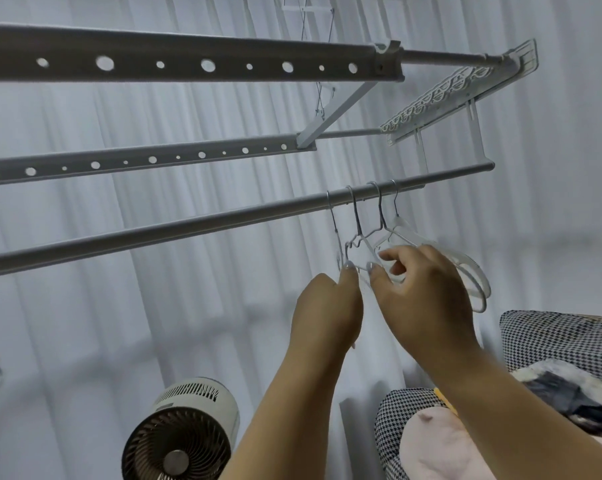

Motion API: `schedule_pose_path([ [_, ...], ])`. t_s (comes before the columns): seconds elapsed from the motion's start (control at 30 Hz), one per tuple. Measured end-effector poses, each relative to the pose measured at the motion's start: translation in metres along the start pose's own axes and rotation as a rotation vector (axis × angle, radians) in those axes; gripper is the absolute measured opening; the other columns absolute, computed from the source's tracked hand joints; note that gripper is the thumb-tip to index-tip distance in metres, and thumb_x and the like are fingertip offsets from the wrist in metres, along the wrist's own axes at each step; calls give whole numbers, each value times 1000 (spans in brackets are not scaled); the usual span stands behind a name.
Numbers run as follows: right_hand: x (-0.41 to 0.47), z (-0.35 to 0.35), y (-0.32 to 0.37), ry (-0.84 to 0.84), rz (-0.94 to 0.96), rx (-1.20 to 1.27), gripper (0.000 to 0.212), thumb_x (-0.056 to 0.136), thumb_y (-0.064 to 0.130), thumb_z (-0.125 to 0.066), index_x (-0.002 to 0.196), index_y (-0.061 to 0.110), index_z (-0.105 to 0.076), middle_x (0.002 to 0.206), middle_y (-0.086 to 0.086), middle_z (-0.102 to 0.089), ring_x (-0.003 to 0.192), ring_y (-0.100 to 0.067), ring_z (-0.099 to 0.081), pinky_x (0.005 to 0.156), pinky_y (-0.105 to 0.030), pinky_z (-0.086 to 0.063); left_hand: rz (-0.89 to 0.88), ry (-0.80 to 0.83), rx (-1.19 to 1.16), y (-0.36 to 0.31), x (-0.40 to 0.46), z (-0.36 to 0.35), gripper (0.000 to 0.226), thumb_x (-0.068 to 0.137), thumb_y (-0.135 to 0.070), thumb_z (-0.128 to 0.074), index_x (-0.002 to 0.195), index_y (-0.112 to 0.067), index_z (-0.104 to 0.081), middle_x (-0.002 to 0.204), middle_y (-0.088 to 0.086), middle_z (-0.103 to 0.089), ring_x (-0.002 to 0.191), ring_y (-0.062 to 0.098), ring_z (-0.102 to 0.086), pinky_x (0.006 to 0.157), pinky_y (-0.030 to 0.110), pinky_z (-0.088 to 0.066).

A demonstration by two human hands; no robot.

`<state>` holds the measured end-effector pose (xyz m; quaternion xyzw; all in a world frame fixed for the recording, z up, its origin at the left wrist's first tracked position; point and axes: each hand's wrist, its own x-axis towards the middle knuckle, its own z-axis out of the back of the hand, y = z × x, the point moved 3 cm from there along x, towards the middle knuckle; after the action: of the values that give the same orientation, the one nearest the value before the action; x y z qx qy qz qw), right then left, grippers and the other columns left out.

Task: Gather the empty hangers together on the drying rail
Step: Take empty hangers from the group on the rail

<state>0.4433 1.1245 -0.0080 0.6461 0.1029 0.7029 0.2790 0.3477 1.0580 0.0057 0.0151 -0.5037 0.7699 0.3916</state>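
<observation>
Several empty white hangers (382, 233) hang by metal hooks close together on the round grey drying rail (188, 223), right of its middle. My left hand (327, 306) reaches up from below and pinches the lower wire of the leftmost hangers. Just to its right, my right hand (427, 292) curls its fingers around the shoulders of the hangers there. A wider white plastic hanger (472, 275) sticks out behind my right hand. Both hands touch the bunch from underneath.
Two perforated grey bars (188, 64) of the rack run above the rail, with a white lattice end piece (459, 95) at the right. White curtains fill the background. A round fan (185, 431) stands below left; houndstooth and pink fabrics (562, 341) lie at lower right.
</observation>
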Motion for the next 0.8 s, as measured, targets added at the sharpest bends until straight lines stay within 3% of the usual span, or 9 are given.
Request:
schedule_pose_path([
  [0.1,-12,2,28,0,47,98,23,85,33,-62,100,16,-66,83,6,-55,80,-15,-53,72,-27,-44,11,-46,22,10,-12,26,56,98,-52,-28,124,-10,-54,125,5,-60,102,20,-57,84,33,-46],
  [0.23,-34,-5,70,78,70,254,19,88,35,-59,97,20,-65,81,8,-58,73,-8,-54,66,-21,-45,11,-114,32,28,-28,70,61,96,-57,-26,135,-16,-48,138,5,-54,122,23,-54,100,40,-45],
  [0.33,-54,-19,104,186,54,364,20,88,38,-54,98,23,-63,81,11,-59,74,-2,-54,65,-15,-43,-2,-185,52,42,-42,110,60,97,-56,-26,138,-17,-46,140,4,-53,123,22,-54,101,40,-44],
  [0.5,-88,-52,163,371,49,460,22,89,41,-51,99,25,-63,83,14,-62,77,-4,-57,70,-23,-50,8,-302,67,71,-65,178,61,96,-56,-27,140,-17,-45,140,3,-53,124,21,-53,103,42,-43],
  [0.6,-108,-70,199,470,50,520,21,90,41,-50,99,26,-62,86,14,-64,79,-2,-58,68,-18,-47,30,-396,74,87,-81,218,59,96,-55,-29,137,-18,-47,129,0,-59,118,19,-55,92,35,-43],
  [0.73,-132,-90,240,597,1,602,21,91,42,-49,98,27,-62,88,13,-65,82,-2,-59,64,-14,-42,23,-514,128,100,-104,268,53,97,-50,-31,126,-12,-55,84,-11,-59,89,9,-58,72,27,-42],
  [0.8,-144,-101,260,681,-35,637,22,92,43,-48,99,26,-61,90,11,-66,84,-4,-60,67,-18,-44,1,-568,184,105,-114,290,53,98,-48,-32,124,-9,-56,77,-9,-58,85,12,-57,72,31,-43],
])
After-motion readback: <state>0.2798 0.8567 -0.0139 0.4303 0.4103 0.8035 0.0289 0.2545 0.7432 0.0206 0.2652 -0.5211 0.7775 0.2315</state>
